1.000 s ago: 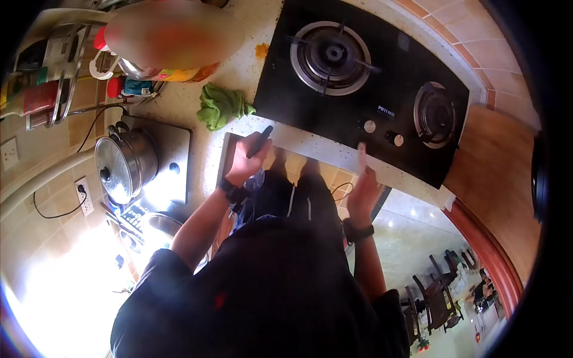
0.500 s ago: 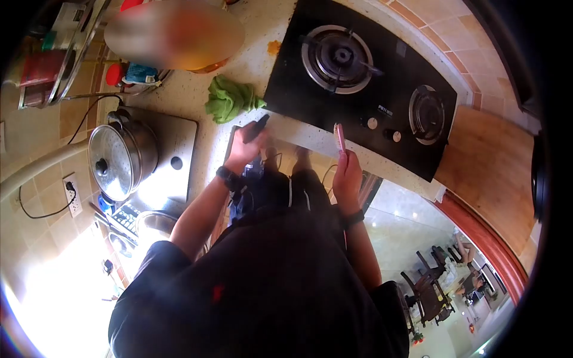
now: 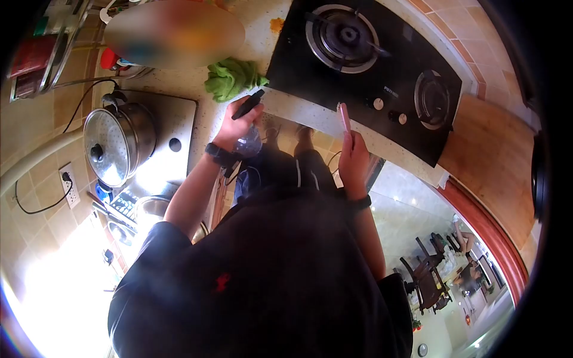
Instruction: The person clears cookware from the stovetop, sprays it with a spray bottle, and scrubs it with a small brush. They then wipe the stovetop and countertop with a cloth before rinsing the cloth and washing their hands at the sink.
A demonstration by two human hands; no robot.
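Observation:
A clear spray bottle (image 3: pixel 247 144) with a black spray head is gripped in my left hand (image 3: pixel 231 126), held over the front edge of the counter. My right hand (image 3: pixel 356 156) is closed around the handle of a slim pink brush (image 3: pixel 344 118), which points up in front of the stove. Just beyond my left hand, a crumpled green cloth (image 3: pixel 231 79) lies on the counter. Across from both hands is the black gas stove (image 3: pixel 334 89), with one large burner (image 3: pixel 345 39) and a smaller burner (image 3: pixel 432 99). Neither hand touches the stove.
At left, a steel pot (image 3: pixel 113 146) with a glass lid stands on a flat cooktop (image 3: pixel 186 122). A wooden board (image 3: pixel 486 155) lies right of the stove. An orange stain (image 3: pixel 276 25) marks the counter. Behind me at right, a person (image 3: pixel 468 274) is near dark chairs (image 3: pixel 431 286).
My left hand has turned, so the spray head and clear bottle show more plainly. The brush now stands slightly higher in view. The whole view has shifted a little.

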